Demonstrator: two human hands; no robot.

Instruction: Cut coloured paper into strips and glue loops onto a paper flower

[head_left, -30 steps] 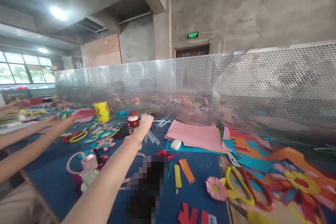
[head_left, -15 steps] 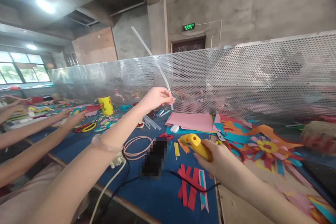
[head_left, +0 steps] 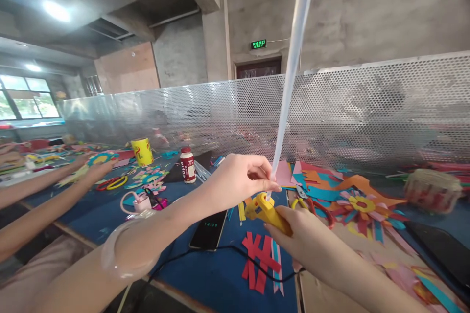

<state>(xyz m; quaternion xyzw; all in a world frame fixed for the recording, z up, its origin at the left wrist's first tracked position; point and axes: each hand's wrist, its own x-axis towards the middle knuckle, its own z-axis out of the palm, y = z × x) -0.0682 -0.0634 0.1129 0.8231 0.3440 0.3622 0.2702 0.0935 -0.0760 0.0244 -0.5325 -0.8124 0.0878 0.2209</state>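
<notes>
Below a green EXIT sign point(head_left: 259, 44), the left hand point(head_left: 238, 181) pinches a clear glue stick point(head_left: 290, 73) against the yellow glue gun point(head_left: 266, 210) gripped by the right hand point(head_left: 304, 234), near a phone point(head_left: 209, 230) reading 14:39.

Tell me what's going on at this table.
The person's left hand pinches a long translucent plastic glue stick, its lower end at the back of a yellow glue gun gripped in the right hand. Both hover over a blue table strewn with coloured paper strips and a black smartphone. Another person's arms reach at the left.
</notes>
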